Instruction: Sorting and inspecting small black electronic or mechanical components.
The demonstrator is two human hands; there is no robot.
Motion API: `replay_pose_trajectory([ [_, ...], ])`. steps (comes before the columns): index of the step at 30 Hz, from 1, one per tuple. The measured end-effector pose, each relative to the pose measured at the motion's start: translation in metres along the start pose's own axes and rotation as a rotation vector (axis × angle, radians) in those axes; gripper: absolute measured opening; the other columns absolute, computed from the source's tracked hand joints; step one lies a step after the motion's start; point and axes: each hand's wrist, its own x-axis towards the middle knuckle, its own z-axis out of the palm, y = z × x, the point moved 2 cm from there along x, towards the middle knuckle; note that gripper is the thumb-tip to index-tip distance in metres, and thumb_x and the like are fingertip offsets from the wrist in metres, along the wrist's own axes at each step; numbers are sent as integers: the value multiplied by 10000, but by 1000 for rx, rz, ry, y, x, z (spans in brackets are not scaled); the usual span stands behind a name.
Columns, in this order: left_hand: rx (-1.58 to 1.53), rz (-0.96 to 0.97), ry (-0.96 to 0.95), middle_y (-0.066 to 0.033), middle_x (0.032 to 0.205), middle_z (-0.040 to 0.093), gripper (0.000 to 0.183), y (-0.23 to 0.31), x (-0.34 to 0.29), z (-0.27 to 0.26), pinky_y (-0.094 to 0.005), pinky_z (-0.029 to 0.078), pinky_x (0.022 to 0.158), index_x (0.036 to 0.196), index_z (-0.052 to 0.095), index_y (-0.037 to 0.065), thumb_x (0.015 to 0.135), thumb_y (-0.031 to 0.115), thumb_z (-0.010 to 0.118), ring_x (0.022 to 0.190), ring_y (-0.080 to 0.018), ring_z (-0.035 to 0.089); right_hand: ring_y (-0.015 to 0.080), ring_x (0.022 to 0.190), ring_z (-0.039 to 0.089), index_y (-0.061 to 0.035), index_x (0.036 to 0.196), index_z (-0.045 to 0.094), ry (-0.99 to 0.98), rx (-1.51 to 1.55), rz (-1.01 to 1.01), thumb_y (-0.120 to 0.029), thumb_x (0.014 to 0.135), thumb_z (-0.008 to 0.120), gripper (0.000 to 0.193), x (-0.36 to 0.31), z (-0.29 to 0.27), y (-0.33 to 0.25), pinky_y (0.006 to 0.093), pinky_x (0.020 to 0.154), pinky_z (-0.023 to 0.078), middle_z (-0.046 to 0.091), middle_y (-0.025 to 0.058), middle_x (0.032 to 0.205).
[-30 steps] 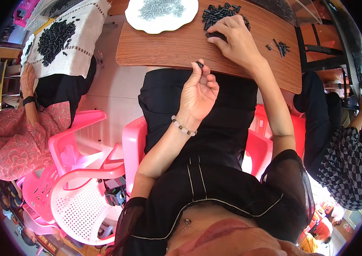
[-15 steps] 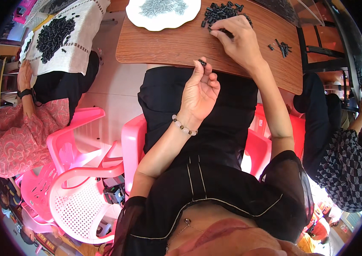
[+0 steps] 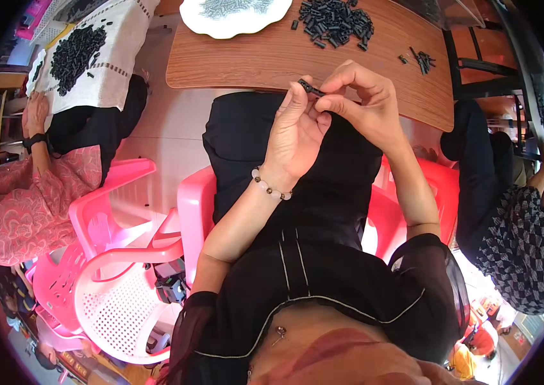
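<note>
Just past the near edge of the wooden table, my two hands meet in front of my lap. My left hand [image 3: 292, 138], palm up, pinches a small black cylindrical piece [image 3: 309, 87] between thumb and fingertips. My right hand [image 3: 371, 112] closes thumb and forefinger at the right end of that dark piece. Whether one piece or two lie end to end there cannot be made out. Beyond them on the table is a pile of similar black cylindrical pieces [image 3: 336, 24].
A white wavy-rimmed plate [image 3: 236, 29] holds small clear pieces. A few slim black parts [image 3: 423, 62] lie on the wooden table [image 3: 246, 64] at right. At left, a co-worker's hand rests by a cloth-covered table [image 3: 115, 51] with another black pile. Pink chairs [image 3: 121, 308] stand beside me.
My right hand has come from the black pile toward me and met my left hand at the small black piece. My left hand has stayed nearly in place.
</note>
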Motion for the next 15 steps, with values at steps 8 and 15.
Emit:
replay_pose_trajectory([
  [8,77,3,-19,33,935,573,317,-2,-2,0,-224,433,755,1086,577,127,883,357,657,866,-72,536,135,830,574,-14,836,653,29,-5,-47,47,710,773,184,-4,2,-5,270,785,492,608,45,847],
  [15,41,-27,-74,42,1027,579,242,-4,-1,-6,-240,419,762,1055,613,153,907,345,616,921,-91,527,158,775,571,-30,760,682,2,-232,-145,-34,690,799,136,-3,-3,-7,285,732,461,668,28,787],
])
